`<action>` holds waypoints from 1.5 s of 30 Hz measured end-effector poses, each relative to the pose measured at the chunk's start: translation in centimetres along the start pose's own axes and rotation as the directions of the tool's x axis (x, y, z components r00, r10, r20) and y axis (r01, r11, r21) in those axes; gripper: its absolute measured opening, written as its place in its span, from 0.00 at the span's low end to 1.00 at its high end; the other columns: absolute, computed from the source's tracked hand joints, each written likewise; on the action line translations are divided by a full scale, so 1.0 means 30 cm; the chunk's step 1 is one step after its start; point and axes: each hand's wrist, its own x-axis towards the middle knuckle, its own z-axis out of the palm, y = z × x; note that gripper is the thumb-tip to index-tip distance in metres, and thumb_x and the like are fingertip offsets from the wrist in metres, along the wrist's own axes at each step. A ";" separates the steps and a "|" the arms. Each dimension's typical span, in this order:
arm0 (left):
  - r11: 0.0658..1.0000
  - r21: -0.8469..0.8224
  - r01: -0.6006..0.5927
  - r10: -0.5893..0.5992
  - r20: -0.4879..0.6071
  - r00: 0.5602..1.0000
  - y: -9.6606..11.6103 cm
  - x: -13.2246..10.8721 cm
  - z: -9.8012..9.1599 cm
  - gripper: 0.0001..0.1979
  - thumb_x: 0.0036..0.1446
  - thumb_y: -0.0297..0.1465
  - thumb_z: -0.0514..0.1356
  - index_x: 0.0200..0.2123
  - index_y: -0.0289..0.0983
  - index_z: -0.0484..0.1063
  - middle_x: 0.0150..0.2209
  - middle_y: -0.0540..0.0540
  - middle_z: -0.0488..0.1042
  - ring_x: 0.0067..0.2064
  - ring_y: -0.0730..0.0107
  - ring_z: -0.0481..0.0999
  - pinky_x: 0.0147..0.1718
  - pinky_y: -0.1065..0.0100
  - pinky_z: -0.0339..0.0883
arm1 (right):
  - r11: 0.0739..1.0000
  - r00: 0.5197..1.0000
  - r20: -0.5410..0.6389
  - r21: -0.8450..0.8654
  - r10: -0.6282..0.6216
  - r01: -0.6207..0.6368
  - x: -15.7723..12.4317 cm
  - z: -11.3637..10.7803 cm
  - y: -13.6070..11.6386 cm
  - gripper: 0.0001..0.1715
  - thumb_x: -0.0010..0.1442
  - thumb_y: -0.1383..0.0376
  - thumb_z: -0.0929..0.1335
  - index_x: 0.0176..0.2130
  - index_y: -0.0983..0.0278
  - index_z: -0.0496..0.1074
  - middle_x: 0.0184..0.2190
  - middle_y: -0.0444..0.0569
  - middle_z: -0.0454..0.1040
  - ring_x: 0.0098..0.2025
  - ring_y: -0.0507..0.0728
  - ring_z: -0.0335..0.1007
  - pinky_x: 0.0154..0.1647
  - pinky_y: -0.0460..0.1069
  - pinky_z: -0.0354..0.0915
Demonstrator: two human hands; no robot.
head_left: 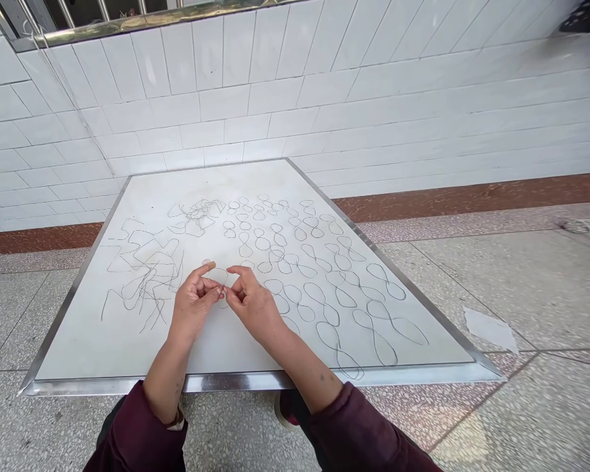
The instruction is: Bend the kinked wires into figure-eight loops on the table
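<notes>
My left hand (193, 303) and my right hand (252, 298) meet over the middle of a white table (240, 344), fingertips pinched on a thin wire loop (218, 276) bent into a round shape between them. To the right lie several finished wire figure-eight shapes (324, 275) in rows. On the left lies a tangle of loose bent wire pieces (145, 269), with a smaller tangle (196, 215) behind it.
The table has a metal rim (255, 380) and stands against a white tiled wall (295, 98). Speckled floor tiles surround it, with a white scrap of paper (490, 328) on the floor at the right.
</notes>
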 end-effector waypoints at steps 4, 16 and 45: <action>0.998 -0.028 0.059 -0.059 -0.024 0.998 0.002 0.003 -0.005 0.29 0.49 0.27 0.66 0.57 0.37 0.70 0.29 0.51 0.76 0.33 0.71 0.74 0.41 0.64 0.67 | 0.987 0.993 0.082 0.134 0.081 -0.091 0.001 -0.014 -0.010 0.18 0.61 0.60 0.65 0.51 0.58 0.64 0.25 0.37 0.67 0.24 0.52 0.65 0.29 0.49 0.65; 0.967 -0.182 0.178 -0.171 0.057 0.984 0.022 -0.017 0.014 0.35 0.45 0.23 0.65 0.59 0.39 0.66 0.27 0.54 0.73 0.32 0.71 0.74 0.33 0.68 0.63 | 0.971 0.923 0.321 0.174 -0.213 0.164 0.005 -0.061 0.018 0.64 0.45 0.59 0.80 0.69 0.47 0.47 0.70 0.51 0.48 0.70 0.67 0.45 0.66 0.67 0.56; 0.972 -0.149 0.182 -0.142 0.244 0.959 0.005 -0.020 -0.004 0.45 0.48 0.28 0.70 0.67 0.39 0.57 0.28 0.53 0.74 0.29 0.74 0.69 0.35 0.66 0.62 | 0.669 0.867 0.488 0.678 -0.098 -0.306 0.025 -0.086 0.030 0.20 0.53 0.55 0.75 0.43 0.61 0.75 0.39 0.46 0.73 0.39 0.54 0.71 0.49 0.54 0.68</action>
